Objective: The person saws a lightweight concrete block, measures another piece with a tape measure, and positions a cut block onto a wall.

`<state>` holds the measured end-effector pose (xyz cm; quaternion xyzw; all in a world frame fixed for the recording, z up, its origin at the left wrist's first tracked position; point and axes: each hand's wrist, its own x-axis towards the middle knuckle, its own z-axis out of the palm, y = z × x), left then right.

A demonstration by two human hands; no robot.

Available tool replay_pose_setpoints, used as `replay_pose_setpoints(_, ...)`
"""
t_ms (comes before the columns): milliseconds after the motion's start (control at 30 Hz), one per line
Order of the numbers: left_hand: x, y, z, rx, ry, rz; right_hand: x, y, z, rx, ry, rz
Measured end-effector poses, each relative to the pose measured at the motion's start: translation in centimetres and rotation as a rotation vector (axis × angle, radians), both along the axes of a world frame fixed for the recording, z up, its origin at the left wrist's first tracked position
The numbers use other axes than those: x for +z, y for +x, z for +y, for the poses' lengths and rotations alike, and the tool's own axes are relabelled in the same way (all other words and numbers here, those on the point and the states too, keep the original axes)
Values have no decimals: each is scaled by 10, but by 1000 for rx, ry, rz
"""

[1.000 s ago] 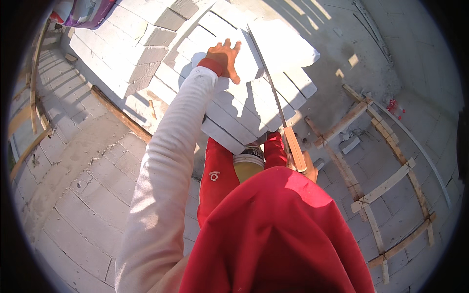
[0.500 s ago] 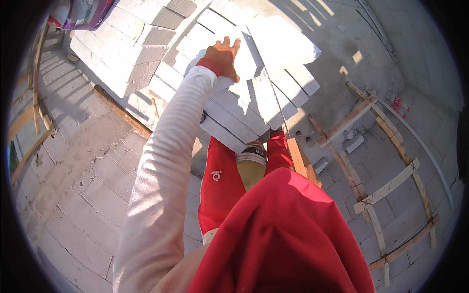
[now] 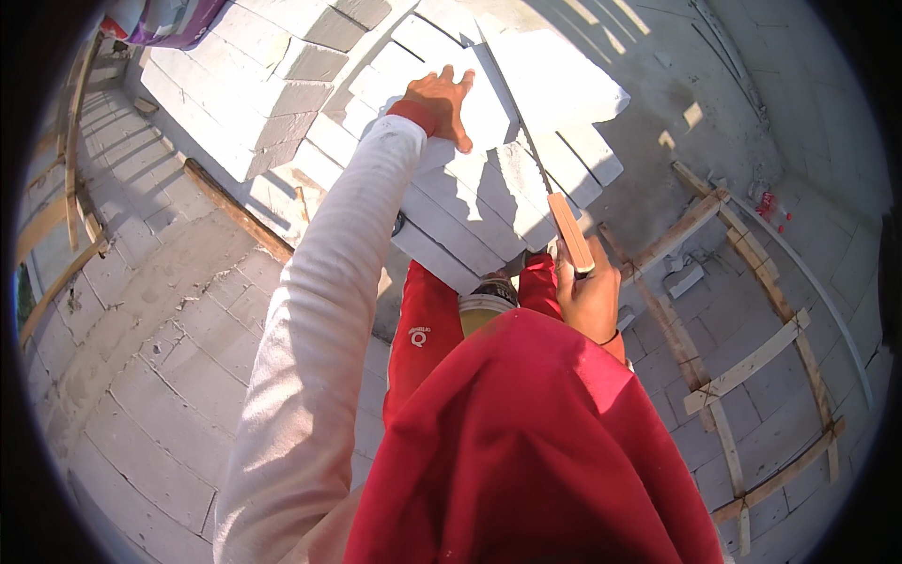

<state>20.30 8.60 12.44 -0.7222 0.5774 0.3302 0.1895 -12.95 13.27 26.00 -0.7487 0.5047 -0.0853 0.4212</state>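
Observation:
My left hand (image 3: 442, 105) lies with its fingers spread on a white building block (image 3: 484, 94), pressing its upper face. In my right hand (image 3: 590, 296) is a handsaw, gripped by its orange-brown handle (image 3: 570, 233). The thin saw blade (image 3: 529, 141) stretches away from me along a dark line beside the block. To the right of that line is another white block piece (image 3: 554, 80); whether the two are fully parted I cannot tell. Beneath them, several more white blocks (image 3: 451, 230) lie side by side, with hand shadows across them.
A second stack of white blocks (image 3: 272, 94) stands at the far left, a purple-white bag (image 3: 169, 21) beyond it. Between my red-trousered legs is a bucket (image 3: 487, 305). Wooden frame pieces (image 3: 752, 362) lie at the right, a timber (image 3: 235, 209) at the left.
My right hand and the saw handle have moved forward, away from my body, so more of the hand shows. My left hand stays on the block; the view has shifted slightly.

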Motion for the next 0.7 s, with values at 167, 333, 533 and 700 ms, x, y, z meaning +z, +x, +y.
replay_pose_setpoints(167,-13,10,7,17,1,32,-4,22,2,13,-9,65)
replay_pose_setpoints(333,0,4,-12,-2,-21,57,58,-37,41,-204,133,104)
replay_pose_setpoints(533,5,-5,-14,28,-36,47,-8,21,-10,-45,56,92)
replay_pose_setpoints(700,8,-6,-25,-17,34,9,-36,-76,85,-291,72,-32)
